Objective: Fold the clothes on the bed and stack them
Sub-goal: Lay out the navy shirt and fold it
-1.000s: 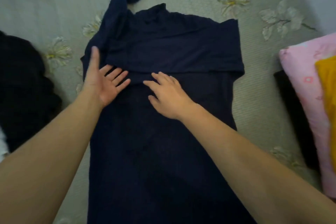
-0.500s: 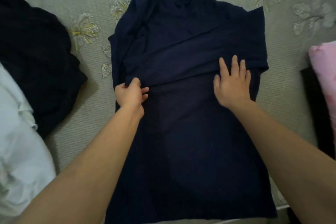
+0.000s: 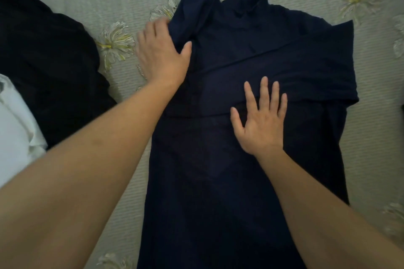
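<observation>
A navy long-sleeved garment (image 3: 229, 181) lies flat on the bed, collar at the far end. One sleeve is folded across the chest; the other sleeve (image 3: 196, 2) runs up to the far left. My left hand (image 3: 159, 54) is at the garment's left shoulder, with cloth between its thumb, which lies on top, and its fingers, whose tips slip under the sleeve's edge. My right hand (image 3: 260, 120) lies flat with spread fingers on the middle of the garment, its fingertips on the folded sleeve's lower edge.
A crumpled black garment (image 3: 43, 61) lies to the left, and a white cloth (image 3: 15, 124) sits at the lower left edge. The grey bedspread (image 3: 371, 137) with pale flower prints shows around the garment.
My left hand has moved from the garment's left side edge up to the shoulder and sleeve. My right hand has shifted left, from the right side to the middle.
</observation>
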A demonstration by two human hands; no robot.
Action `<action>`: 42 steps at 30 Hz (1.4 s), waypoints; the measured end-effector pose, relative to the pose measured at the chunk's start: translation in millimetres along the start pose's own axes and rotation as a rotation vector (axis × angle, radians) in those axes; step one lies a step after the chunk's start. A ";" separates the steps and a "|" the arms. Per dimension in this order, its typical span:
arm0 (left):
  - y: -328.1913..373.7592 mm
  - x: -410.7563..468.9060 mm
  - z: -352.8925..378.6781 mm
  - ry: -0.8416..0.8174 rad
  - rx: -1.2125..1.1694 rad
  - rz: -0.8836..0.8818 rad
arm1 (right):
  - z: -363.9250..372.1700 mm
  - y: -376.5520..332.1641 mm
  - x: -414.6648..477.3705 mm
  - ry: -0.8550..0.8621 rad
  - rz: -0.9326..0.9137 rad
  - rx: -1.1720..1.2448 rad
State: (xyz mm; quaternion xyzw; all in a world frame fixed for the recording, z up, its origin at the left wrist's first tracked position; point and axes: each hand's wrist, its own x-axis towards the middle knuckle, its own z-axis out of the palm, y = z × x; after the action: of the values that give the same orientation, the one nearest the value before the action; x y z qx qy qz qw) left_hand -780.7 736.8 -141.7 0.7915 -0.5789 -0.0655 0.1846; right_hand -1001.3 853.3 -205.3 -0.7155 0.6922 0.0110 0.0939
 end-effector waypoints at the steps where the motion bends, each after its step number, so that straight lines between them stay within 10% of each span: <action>1: 1.6 12.9 4.8 -0.068 0.075 0.013 | 1.9 0.4 1.8 0.015 0.005 0.008; 5: 5.9 41.7 3.1 -0.113 0.124 -0.024 | 5.3 1.0 2.4 0.030 0.012 0.018; 10: 20.2 25.9 -37.4 0.415 -0.919 -0.099 | 5.5 3.4 1.5 0.019 0.017 0.020; 16: -12.4 -61.7 -1.1 -0.526 0.098 0.549 | 8.7 4.5 2.6 0.033 0.014 0.003; 25: -23.4 -77.0 8.8 -0.484 0.027 0.524 | -23.8 -6.0 19.0 0.129 0.107 0.208; 28: -20.1 -71.2 -4.2 -0.560 -0.294 0.393 | -52.2 -30.4 64.3 0.350 0.130 0.274; 30: -21.9 -57.4 -13.8 -0.423 -0.482 0.278 | -68.4 -54.7 96.7 0.197 0.062 0.385; 33: -30.7 -22.5 -18.7 -0.213 -0.203 0.306 | -79.1 -77.0 124.3 -0.172 0.090 0.448; 35: -37.6 0.7 -16.9 -0.313 0.062 0.267 | -87.5 -72.5 120.3 -0.066 0.155 0.605; 39: -40.8 29.4 -23.9 -0.340 0.132 0.205 | -92.6 -39.3 76.5 0.366 0.564 1.318; 42: -35.2 32.1 -25.0 -0.397 0.159 0.274 | -78.4 -25.7 24.5 0.001 1.012 1.575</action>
State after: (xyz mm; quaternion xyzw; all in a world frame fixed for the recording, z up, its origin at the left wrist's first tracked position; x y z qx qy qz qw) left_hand -731.1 721.2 -128.0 0.6892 -0.7092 -0.1482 0.0116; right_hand -983.7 818.0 -128.8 -0.0593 0.7293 -0.4218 0.5354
